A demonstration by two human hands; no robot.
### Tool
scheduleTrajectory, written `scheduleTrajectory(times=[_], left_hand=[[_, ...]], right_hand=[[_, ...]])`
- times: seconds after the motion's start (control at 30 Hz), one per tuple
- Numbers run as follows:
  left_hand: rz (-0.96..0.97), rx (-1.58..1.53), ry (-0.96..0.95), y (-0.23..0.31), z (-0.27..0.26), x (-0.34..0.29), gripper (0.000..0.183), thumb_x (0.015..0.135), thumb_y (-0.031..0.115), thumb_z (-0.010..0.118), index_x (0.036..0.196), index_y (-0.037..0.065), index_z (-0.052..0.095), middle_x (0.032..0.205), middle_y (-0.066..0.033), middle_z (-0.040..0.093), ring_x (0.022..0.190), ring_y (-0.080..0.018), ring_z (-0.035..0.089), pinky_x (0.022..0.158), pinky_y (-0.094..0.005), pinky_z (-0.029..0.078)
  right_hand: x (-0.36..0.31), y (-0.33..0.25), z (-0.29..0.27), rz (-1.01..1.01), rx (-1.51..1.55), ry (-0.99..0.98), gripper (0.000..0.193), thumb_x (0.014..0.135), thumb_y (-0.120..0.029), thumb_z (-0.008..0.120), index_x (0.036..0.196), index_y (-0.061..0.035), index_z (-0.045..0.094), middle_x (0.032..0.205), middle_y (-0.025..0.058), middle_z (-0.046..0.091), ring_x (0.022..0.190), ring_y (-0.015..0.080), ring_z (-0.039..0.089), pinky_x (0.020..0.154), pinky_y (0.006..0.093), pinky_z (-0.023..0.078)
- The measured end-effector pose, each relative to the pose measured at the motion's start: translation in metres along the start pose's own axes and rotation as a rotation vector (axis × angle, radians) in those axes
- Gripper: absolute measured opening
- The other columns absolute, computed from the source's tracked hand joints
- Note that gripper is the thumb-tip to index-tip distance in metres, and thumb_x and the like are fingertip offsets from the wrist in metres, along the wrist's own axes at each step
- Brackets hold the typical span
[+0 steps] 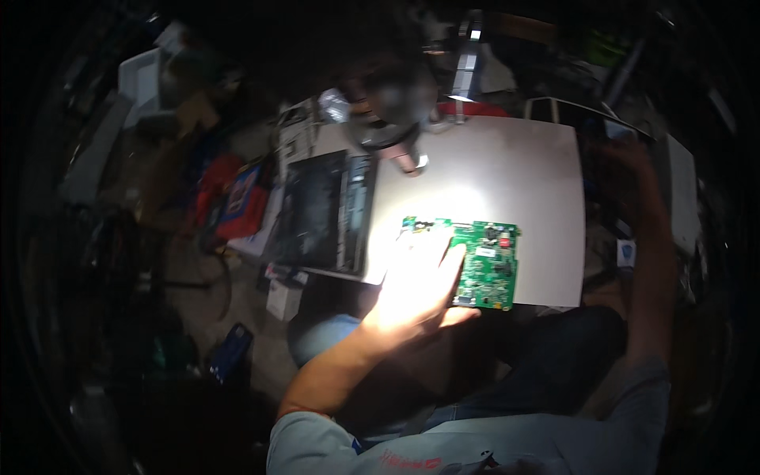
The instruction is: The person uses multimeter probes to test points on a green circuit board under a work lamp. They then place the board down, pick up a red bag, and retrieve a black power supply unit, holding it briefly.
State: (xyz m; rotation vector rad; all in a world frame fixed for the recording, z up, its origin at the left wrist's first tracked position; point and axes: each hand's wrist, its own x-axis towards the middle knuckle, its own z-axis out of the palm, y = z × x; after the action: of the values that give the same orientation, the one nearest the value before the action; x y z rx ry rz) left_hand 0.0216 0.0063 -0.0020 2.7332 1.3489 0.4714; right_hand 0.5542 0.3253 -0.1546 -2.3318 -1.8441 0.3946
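A green circuit board (489, 265) lies near the front edge of a white work surface (507, 170) under a bright lamp. My left hand (419, 289) rests flat on the board's left part, fingers spread, thumb under its front edge. My right hand (629, 162) is raised in the dark at the right of the surface; what it touches is too dim to tell. A black flat device (328, 210) lies at the left end of the surface.
A lamp head (392, 107) hangs over the back of the surface. Clutter lies on the floor to the left: red and blue items (237, 198), a small white box (281, 299), a dark blue object (231, 352). My knees in dark trousers (554, 356) are below the surface.
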Motion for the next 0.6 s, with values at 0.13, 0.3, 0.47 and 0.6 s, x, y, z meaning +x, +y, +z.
scheduleTrajectory(times=[0.13, 0.3, 0.47, 0.6], left_hand=[[-0.019, -0.113, 0.045, -0.001, -0.002, 0.0, 0.091, 0.07, 0.051, 0.084, 0.134, -0.006, 0.052, 0.137, -0.0298, 0.051, 0.126, -0.0487, 0.049, 0.111, -0.0597, 0.035], [-0.023, -0.115, -0.004, 0.007, -0.007, -0.016, 0.095, 0.069, 0.042, 0.089, 0.144, 0.0, 0.047, 0.141, -0.028, 0.05, 0.131, -0.0505, 0.046, 0.114, -0.0563, 0.035], [0.079, -0.056, -0.072, 0.038, -0.026, -0.028, 0.078, 0.081, 0.045, 0.08, 0.141, 0.002, 0.054, 0.143, -0.0242, 0.052, 0.136, -0.0428, 0.047, 0.113, -0.0587, 0.037], [0.163, -0.188, 0.0, 0.043, -0.036, -0.075, 0.053, 0.081, 0.033, 0.083, 0.123, 0.005, 0.066, 0.127, -0.0141, 0.067, 0.12, -0.0303, 0.064, 0.108, -0.0505, 0.045]], right_hand=[[0.013, 0.045, -0.015, -0.049, 0.113, 0.194, 0.103, 0.064, -0.065, 0.085, 0.142, -0.0048, 0.053, 0.13, 0.0191, 0.067, 0.12, 0.0339, 0.064, 0.099, 0.0433, 0.052], [-0.026, 0.021, -0.036, -0.148, 0.148, 0.123, 0.098, 0.072, -0.058, 0.083, 0.141, 0.0016, 0.05, 0.126, 0.0258, 0.067, 0.116, 0.0365, 0.067, 0.094, 0.0431, 0.054], [-0.069, 0.013, -0.086, -0.264, 0.098, 0.442, 0.079, 0.08, -0.051, 0.081, 0.13, 0.0062, 0.058, 0.116, 0.0269, 0.07, 0.109, 0.039, 0.069, 0.09, 0.0446, 0.055], [-0.186, -0.093, -0.119, -0.417, 0.405, 0.374, 0.053, 0.088, -0.037, 0.077, 0.12, 0.0035, 0.067, 0.11, 0.0232, 0.072, 0.101, 0.0317, 0.071, 0.086, 0.0398, 0.056]])
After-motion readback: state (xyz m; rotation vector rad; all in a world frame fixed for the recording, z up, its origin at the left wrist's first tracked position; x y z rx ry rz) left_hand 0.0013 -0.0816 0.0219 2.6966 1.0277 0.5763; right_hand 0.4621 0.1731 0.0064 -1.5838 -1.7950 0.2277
